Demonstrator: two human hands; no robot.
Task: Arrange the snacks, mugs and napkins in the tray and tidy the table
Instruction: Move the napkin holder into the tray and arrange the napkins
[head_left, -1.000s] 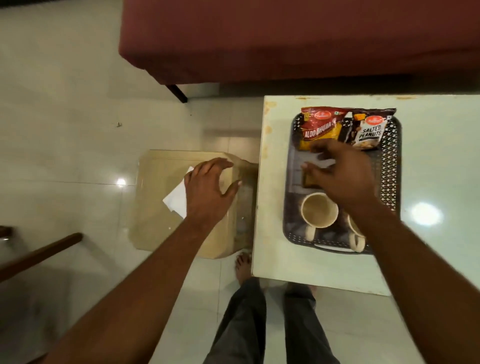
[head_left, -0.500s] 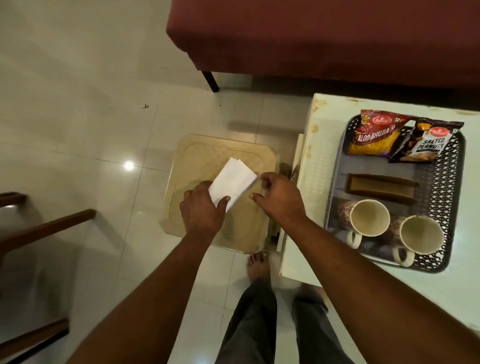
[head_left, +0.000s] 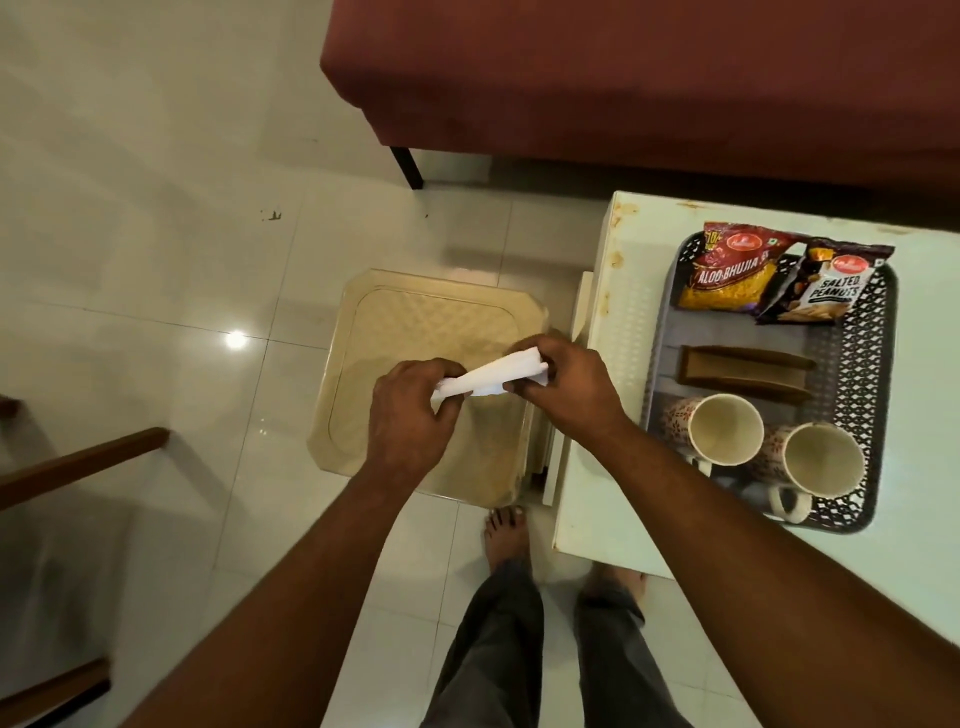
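Observation:
A white napkin (head_left: 493, 376) is held above the beige plastic stool (head_left: 431, 322), with my left hand (head_left: 413, 415) gripping its left end and my right hand (head_left: 563, 384) its right end. On the pale table (head_left: 613, 467) to the right stands a dark lattice tray (head_left: 878, 415). In it lie a red Aloo Bhujia packet (head_left: 727, 275) and a Salted Peanuts packet (head_left: 826, 291) at the far end, a brown napkin holder (head_left: 743, 371) in the middle, and two cream mugs (head_left: 724, 436) (head_left: 821, 462) at the near end.
A maroon sofa (head_left: 623, 78) runs along the back. Brown wooden chair rails (head_left: 78, 462) stick in from the left over the white tiled floor. My legs and bare feet (head_left: 506, 535) stand between the stool and the table.
My left hand lifted the napkin off the stool. My right hand left the tray, came across and took the napkin's other end, so both hands hold it.

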